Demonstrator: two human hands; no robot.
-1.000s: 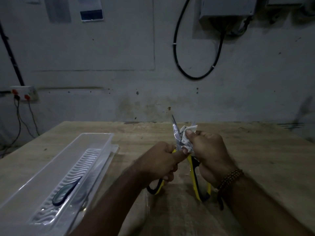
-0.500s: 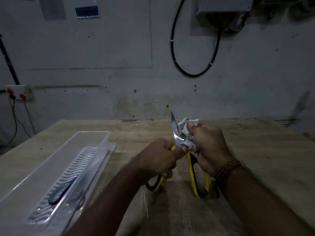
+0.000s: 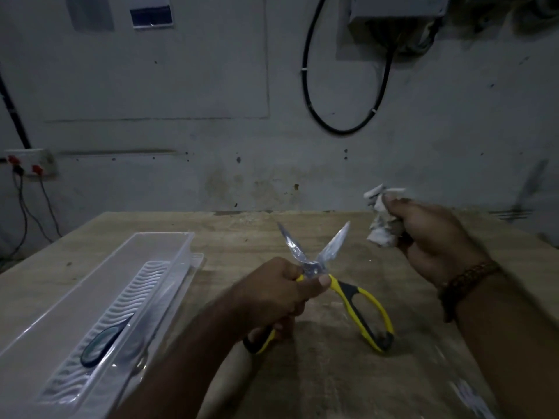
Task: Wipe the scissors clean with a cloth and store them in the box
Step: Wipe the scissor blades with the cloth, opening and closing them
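The scissors (image 3: 348, 293) have yellow-and-black handles and shiny metal blades spread wide apart, tips pointing up and away. My left hand (image 3: 273, 294) grips one handle near the pivot, above the middle of the wooden table (image 3: 326, 237). Up at the right, clear of the blades, my right hand (image 3: 435, 240) is closed around a crumpled white cloth (image 3: 381, 220). The clear plastic box (image 3: 99, 300) lies open on the table at the left, with a ribbed white insert and a dark oval object inside.
A clear lid lies under or beside the box at its right edge. A wall stands behind the table, with a looping black cable (image 3: 341, 86) and a socket with red plugs (image 3: 28, 164) at the left. A beaded bracelet (image 3: 465, 278) sits on my right wrist.
My right hand has pulled the cloth off the blades and moved up and to the right. The scissor blades have opened wide. The left hand keeps its grip.
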